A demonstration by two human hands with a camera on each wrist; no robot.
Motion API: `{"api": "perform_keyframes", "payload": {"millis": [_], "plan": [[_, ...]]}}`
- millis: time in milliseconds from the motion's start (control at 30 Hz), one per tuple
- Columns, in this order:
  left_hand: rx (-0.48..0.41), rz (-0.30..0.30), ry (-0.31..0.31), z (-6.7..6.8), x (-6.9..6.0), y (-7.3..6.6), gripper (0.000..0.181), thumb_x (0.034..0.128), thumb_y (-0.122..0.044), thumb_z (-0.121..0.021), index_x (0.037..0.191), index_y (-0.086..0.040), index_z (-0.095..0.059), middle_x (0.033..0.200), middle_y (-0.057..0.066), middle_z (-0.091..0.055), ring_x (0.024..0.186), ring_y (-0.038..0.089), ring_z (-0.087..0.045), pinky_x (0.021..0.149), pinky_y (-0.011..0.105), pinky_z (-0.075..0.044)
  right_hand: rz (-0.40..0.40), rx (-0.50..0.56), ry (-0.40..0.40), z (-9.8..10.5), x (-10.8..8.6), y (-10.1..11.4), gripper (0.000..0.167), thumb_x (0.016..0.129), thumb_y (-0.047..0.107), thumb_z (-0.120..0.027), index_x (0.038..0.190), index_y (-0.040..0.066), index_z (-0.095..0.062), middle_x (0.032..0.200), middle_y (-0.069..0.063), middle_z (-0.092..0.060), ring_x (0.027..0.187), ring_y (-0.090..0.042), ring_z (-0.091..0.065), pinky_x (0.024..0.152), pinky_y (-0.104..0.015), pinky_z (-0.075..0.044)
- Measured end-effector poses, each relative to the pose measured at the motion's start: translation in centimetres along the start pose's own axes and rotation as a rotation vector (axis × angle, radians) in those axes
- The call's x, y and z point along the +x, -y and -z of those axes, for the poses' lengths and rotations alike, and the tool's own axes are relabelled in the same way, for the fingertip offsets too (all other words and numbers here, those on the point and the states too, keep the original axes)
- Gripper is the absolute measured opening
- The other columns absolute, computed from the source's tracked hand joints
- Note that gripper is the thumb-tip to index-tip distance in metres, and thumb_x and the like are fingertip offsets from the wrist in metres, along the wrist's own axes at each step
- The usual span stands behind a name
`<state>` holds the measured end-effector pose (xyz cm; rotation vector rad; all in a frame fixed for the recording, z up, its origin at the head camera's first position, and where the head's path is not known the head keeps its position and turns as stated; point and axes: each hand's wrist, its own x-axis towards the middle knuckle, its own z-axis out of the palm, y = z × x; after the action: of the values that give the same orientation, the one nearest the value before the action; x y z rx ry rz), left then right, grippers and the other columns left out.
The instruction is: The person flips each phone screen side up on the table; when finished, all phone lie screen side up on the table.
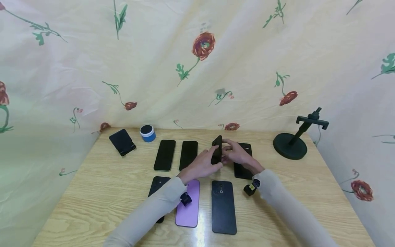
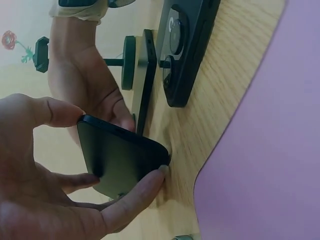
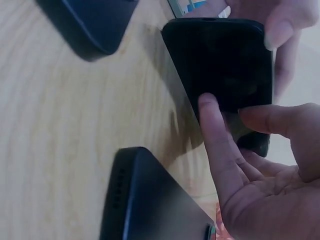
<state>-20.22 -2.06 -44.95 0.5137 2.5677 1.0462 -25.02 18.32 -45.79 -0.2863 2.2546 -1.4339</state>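
A dark phone (image 1: 217, 156) is held on edge over the desk (image 1: 262, 212), pinched at its edges by the fingers of the left hand (image 1: 204, 164); its face is touched by the extended fingers of the right hand (image 1: 238, 153). Another black phone (image 1: 243, 171) is partly covered by the right hand, and a lilac phone (image 1: 192, 216) is crossed by the left sleeve (image 1: 160, 206).

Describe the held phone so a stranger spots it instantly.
On the wood-grain table, look toward the middle, where the left hand and right hand are close together. Between them is a black smartphone. It alone is held tilted up, while the neighbouring phones lie flat.
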Motion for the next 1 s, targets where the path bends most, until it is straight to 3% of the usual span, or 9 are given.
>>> {"api": "perform_keyframes", "payload": {"millis": [167,300,467,800,867,1000], "plan": [[-0.028,-0.023,0.008,0.3,0.0,0.0,0.077,0.1014,-0.037,-0.058,0.167,-0.019,-0.022,0.158,0.021,-0.049,0.132,0.029,-0.056,0.1,0.047,-0.05,-0.003,0.024,0.035,-0.3,0.0,-0.5,0.059,0.109,0.006,-0.045,0.163,0.0,-0.024,0.132,-0.033,-0.062,0.086,-0.017,-0.074,0.081,-0.039,-0.064],[-0.093,-0.033,0.002,0.5,0.1,0.0,0.073,0.1026,-0.034,-0.059,0.165,-0.018,-0.024,0.147,0.02,-0.058,0.114,0.026,-0.065,0.088,0.04,-0.053,0.0,0.023,0.03,-0.4,0.0,-0.6,0.059,0.108,0.005,-0.047,0.162,0.0,-0.026,0.131,-0.033,-0.061,0.086,-0.019,-0.074,0.079,-0.038,-0.064],[-0.194,-0.028,-0.02,0.7,0.3,0.3,0.069,0.1026,-0.027,-0.06,0.162,-0.016,-0.027,0.138,0.017,-0.065,0.097,0.019,-0.07,0.083,0.036,-0.054,-0.008,0.026,0.013,-0.6,0.0,-0.6,0.058,0.107,0.006,-0.05,0.161,0.002,-0.031,0.129,-0.031,-0.06,0.091,-0.025,-0.076,0.079,-0.038,-0.064],[-0.424,-0.004,-0.053,1.2,0.7,1.4,0.061,0.0989,-0.009,-0.062,0.155,-0.006,-0.038,0.134,0.025,-0.064,0.1,0.033,-0.076,0.076,0.035,-0.063,-0.018,-0.007,0.005,-0.6,-0.4,-0.4,0.062,0.103,0.005,-0.053,0.16,-0.003,-0.03,0.127,-0.032,-0.062,0.095,-0.029,-0.075,0.081,-0.039,-0.064],[-0.423,0.011,-0.058,1.3,0.6,1.6,0.062,0.0968,-0.008,-0.064,0.154,-0.005,-0.039,0.134,0.025,-0.064,0.094,0.031,-0.077,0.075,0.036,-0.063,-0.018,-0.006,0.003,-0.7,-0.4,-0.4,0.064,0.101,0.003,-0.055,0.16,-0.004,-0.03,0.127,-0.032,-0.061,0.095,-0.029,-0.075,0.081,-0.04,-0.064],[-0.326,0.052,-0.083,1.6,0.3,1.9,0.064,0.0948,-0.009,-0.068,0.153,-0.006,-0.043,0.132,0.019,-0.063,0.086,0.021,-0.073,0.074,0.033,-0.059,-0.037,-0.022,-0.018,-0.7,-0.5,-0.5,0.068,0.1,0.005,-0.062,0.16,-0.004,-0.032,0.125,-0.03,-0.061,0.091,-0.026,-0.075,0.08,-0.038,-0.064]]}}
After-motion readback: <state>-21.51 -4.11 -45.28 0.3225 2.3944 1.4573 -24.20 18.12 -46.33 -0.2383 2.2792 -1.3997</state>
